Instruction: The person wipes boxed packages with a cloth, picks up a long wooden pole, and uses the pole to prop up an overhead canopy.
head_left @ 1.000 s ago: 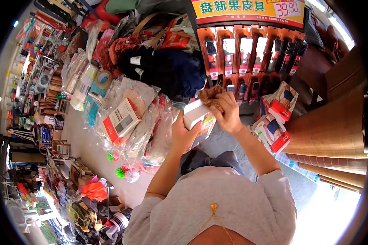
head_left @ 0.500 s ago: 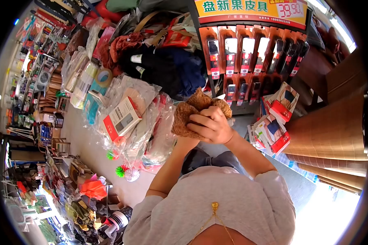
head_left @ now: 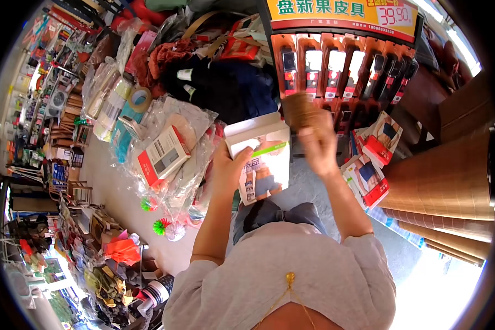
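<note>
A white box (head_left: 265,170) with a green stripe and printed pictures is in my left hand (head_left: 229,168), its thumb across the front and its top flap raised. To the right of the box, my right hand (head_left: 318,140) is closed on a brown fuzzy cloth (head_left: 301,110), both blurred by motion. The cloth is apart from the box and in front of the belt rack.
Belts (head_left: 333,66) hang on a rack at the top right. Picture boxes (head_left: 367,179) lie right of my right arm. Plastic-wrapped goods with a red and white box (head_left: 164,157) lie left; dark clothes (head_left: 225,91) are behind. Rolled mats (head_left: 440,176) stand far right.
The brown cloth, bunched in front of my hands half a second ago, has moved up and right with my right hand. The box in my left hand now shows its front.
</note>
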A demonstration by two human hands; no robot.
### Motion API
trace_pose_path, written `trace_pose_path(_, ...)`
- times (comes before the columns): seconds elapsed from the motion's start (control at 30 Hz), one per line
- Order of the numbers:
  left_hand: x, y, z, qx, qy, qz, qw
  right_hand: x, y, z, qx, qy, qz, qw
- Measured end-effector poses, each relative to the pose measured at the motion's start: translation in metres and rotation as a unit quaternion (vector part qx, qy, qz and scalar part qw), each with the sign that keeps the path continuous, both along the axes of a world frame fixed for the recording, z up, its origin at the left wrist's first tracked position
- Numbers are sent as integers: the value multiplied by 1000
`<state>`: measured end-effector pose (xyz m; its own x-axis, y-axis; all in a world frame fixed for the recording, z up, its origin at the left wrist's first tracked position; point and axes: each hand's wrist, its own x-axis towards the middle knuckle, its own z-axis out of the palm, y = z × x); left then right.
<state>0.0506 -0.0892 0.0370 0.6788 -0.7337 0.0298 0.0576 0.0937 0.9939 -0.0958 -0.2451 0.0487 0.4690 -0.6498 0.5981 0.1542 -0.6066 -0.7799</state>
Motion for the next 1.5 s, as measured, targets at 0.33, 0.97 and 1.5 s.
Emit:
trace_pose_path(0.33, 50, -6, 24, -252, 195, 91, 943, -7, 74, -82, -194, 175, 35, 965)
trace_pose_path(0.97, 62, -18, 5, -279, 200, 86, 935, 10, 73, -45, -257, 138, 1, 957)
trace_pose_path(1.5, 35, -17, -4, -288, 449, 4, 846, 26, 10, 39, 42, -98, -8, 994)
